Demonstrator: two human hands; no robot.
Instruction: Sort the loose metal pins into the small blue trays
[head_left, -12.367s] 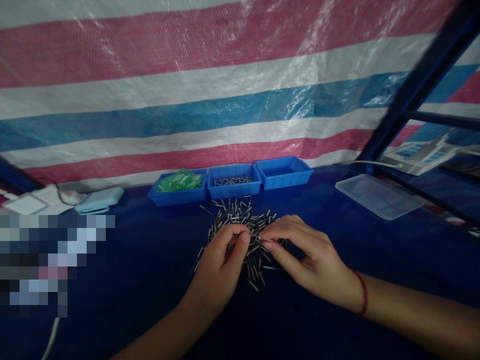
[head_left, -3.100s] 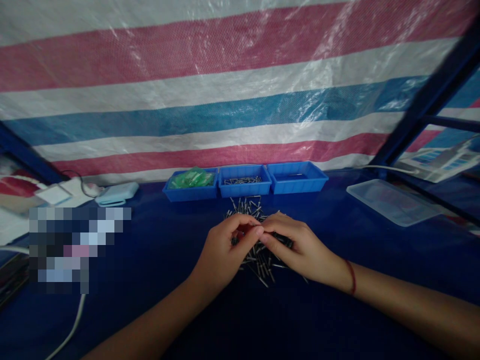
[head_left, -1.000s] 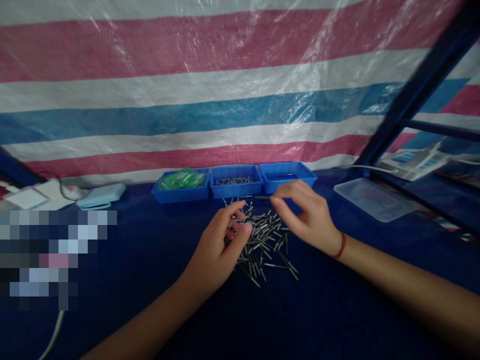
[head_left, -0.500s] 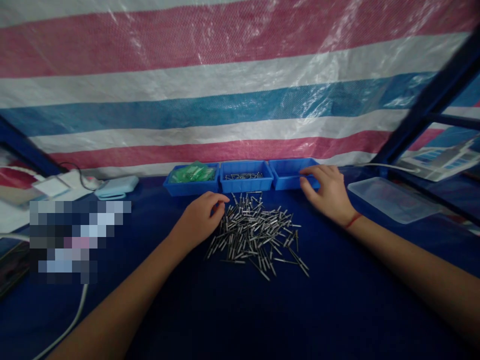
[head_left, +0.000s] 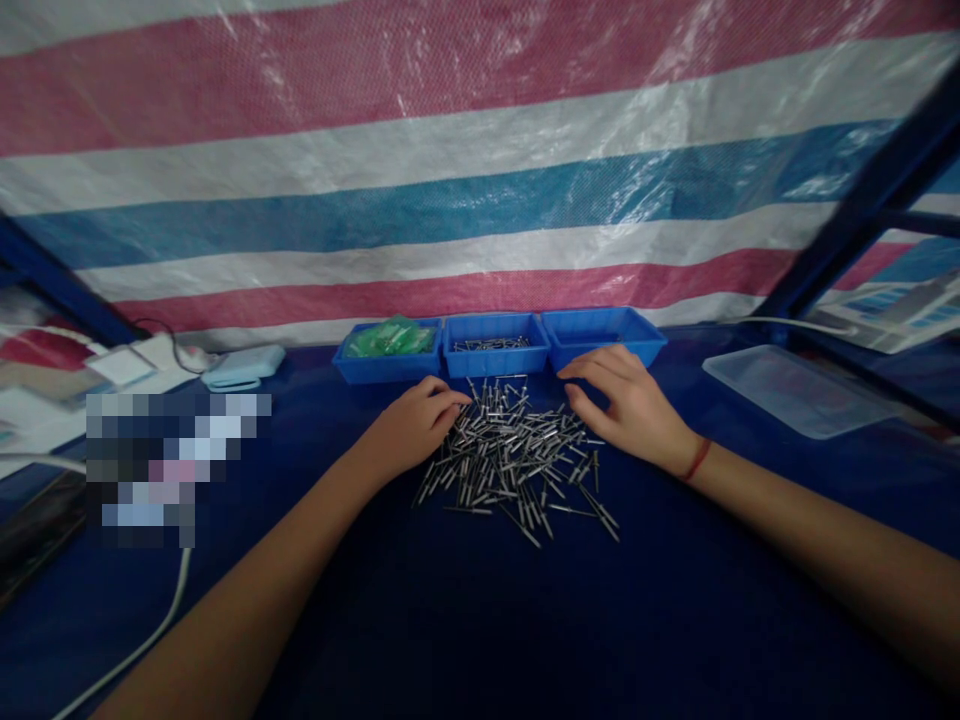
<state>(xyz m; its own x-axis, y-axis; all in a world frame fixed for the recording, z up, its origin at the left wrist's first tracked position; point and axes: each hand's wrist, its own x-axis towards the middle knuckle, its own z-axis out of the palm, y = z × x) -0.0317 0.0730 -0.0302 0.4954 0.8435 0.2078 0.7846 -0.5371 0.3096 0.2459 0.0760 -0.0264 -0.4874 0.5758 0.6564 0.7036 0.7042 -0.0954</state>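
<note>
A loose pile of silver blind rivets [head_left: 510,450] lies on the dark blue table, their thin pins pointing every way. My left hand [head_left: 416,425] rests at the pile's upper left edge, with thumb and forefinger drawn together at the rivets. Whatever is between those fingertips is too small to make out. My right hand [head_left: 626,405] hovers at the upper right of the pile, in front of the right blue bin [head_left: 652,345]; its thumb and fingers are apart and nothing shows between them. The middle blue bin [head_left: 495,362] holds more rivets.
Green plastic bags fill the left blue bin [head_left: 386,370]. A clear plastic lid [head_left: 799,390] lies at the right. To the left are a light blue case [head_left: 244,368], a white cable [head_left: 176,600] and a pixelated patch. A striped tarp [head_left: 465,210] hangs behind.
My right hand has come from the right bin leftward and nearer, toward the pile. The left fingertips have shifted slightly over the pile's edge and drawn closer together. The view has tilted a little.
</note>
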